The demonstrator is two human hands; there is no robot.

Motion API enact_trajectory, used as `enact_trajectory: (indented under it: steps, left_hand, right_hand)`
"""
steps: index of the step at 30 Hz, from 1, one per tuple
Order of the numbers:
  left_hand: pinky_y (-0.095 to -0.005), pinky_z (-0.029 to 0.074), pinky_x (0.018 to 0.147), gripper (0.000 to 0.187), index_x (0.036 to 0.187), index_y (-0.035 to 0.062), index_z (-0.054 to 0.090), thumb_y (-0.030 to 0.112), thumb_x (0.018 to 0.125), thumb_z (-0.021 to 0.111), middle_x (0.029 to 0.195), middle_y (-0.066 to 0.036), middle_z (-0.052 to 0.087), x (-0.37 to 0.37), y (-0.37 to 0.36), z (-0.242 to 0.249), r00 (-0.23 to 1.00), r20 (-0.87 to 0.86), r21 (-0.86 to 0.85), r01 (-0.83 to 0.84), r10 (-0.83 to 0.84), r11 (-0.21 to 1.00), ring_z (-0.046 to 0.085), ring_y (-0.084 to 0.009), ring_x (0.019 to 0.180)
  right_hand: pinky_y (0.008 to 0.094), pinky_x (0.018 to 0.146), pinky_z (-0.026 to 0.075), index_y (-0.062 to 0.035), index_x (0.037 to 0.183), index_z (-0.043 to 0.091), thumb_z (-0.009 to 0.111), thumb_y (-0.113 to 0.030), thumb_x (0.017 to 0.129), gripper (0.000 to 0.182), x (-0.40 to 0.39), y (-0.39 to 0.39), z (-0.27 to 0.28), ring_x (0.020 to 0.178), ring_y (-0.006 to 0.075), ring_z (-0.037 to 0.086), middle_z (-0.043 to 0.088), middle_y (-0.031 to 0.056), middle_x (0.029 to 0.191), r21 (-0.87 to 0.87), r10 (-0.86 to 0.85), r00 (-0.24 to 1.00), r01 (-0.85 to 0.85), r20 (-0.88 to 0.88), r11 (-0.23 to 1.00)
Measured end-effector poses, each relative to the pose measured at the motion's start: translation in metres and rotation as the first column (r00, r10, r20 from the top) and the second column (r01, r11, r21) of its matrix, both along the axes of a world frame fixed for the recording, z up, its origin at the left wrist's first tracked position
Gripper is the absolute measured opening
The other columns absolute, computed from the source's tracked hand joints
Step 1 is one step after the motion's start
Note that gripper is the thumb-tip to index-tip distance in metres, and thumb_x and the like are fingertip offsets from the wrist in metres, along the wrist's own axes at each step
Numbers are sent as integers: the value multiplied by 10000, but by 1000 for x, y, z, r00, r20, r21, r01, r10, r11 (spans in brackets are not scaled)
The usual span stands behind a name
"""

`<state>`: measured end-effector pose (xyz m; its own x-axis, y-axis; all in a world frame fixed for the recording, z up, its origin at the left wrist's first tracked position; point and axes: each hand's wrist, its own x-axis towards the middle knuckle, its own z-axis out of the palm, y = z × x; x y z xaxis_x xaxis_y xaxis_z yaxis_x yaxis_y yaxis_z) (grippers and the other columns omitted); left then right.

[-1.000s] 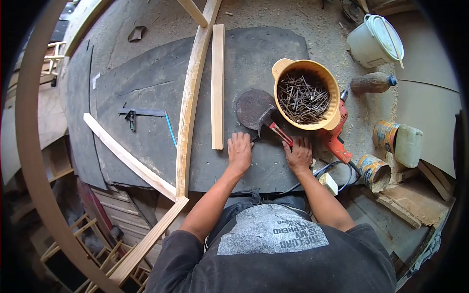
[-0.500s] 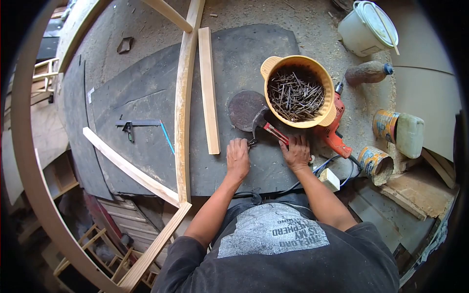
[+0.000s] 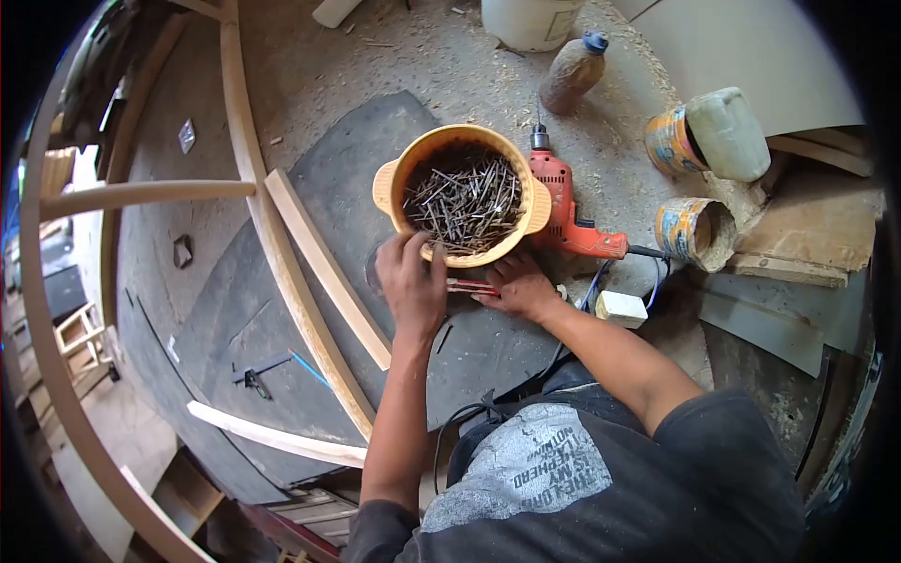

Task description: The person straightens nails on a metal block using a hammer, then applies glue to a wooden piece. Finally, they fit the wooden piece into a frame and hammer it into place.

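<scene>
My left hand (image 3: 410,289) is raised at the front left rim of a yellow two-handled bowl (image 3: 449,255) full of nails (image 3: 465,202). Its fingers are slightly bent and apart, over or touching the rim; I see nothing held in them. My right hand (image 3: 522,289) rests low at the bowl's front right, thumb and fingers around the end of a red-handled tool (image 3: 466,285). The tool's head is hidden behind my left hand and the bowl. Below it a thin dark piece (image 3: 443,339) lies on the dark mat (image 3: 488,342).
Right of the bowl lies an orange-red drill (image 3: 568,211). A dirty bottle (image 3: 572,73), several containers and a white block (image 3: 620,309) stand beyond. Wooden strips (image 3: 324,263), a curved frame (image 3: 272,235), a measuring square (image 3: 258,376) and a blue pencil (image 3: 308,368) are leftward.
My view has shifted and turned rightward. My left hand has lifted off the mat to the bowl's rim. The right hand stays by the red-handled tool, now closer to the bowl.
</scene>
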<state>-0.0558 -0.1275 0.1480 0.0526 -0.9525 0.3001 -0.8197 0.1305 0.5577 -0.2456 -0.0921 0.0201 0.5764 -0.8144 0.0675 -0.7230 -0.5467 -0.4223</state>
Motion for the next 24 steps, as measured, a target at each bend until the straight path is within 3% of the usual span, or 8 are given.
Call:
enact_trajectory:
  steps: [3,7,9,10,13,16,24]
  left_hand:
    - [-420,412,879,233,1029,54,653,125,812,698,1062,-100,611,-30,-44,-14,983,63,16,172,-172,985,545,-302,1049]
    - [-406,405,870,223,1024,70,674,144,814,691,1054,-89,620,-50,-71,-36,931,249,77,256,-267,964,546,-296,1010]
    - [-403,424,871,173,973,67,717,139,816,711,1006,-80,643,-50,-76,-39,951,206,190,192,-230,963,568,-277,986]
    - [-403,424,871,173,973,67,717,139,816,711,1006,-80,643,-49,-79,-40,947,209,200,202,-244,959,568,-277,986]
    - [-397,458,842,129,926,38,727,121,832,698,941,-102,657,-45,-82,-38,962,163,198,184,-218,963,601,-298,909]
    - [-422,461,818,114,926,33,694,107,843,666,931,-126,641,-42,-78,-43,980,107,134,154,-169,979,581,-318,901]
    - [-434,467,814,103,934,-10,657,69,890,607,944,-154,618,-37,-77,-36,978,136,133,141,-159,981,585,-339,896]
  right_hand:
    - [442,986,397,-84,1011,660,611,-567,827,519,0,3,-3,1084,257,549,628,91,1046,30,-44,999,43,28,999]
    - [439,999,395,-88,1104,641,633,-562,808,559,-1,3,-10,1111,256,537,613,88,1131,-5,-88,990,89,106,996]
    - [452,1031,383,-89,1155,623,648,-552,804,581,-2,3,-7,1173,271,517,589,105,1202,82,-90,993,83,80,993]
    - [465,1063,371,-90,1206,606,662,-542,801,609,-2,3,-5,1235,287,497,566,121,1274,157,-75,996,67,50,985]
    - [465,1060,374,-95,1224,597,660,-545,799,622,-3,3,-6,1229,282,502,562,118,1284,183,-65,997,57,39,981]
    - [432,1006,398,-66,1126,631,635,-558,803,589,-2,5,-14,1116,261,531,600,101,1152,51,-88,992,84,94,995]
    - [433,1022,383,-68,1145,622,624,-546,817,580,-3,2,-6,1134,260,520,592,101,1176,83,-98,990,91,97,992]
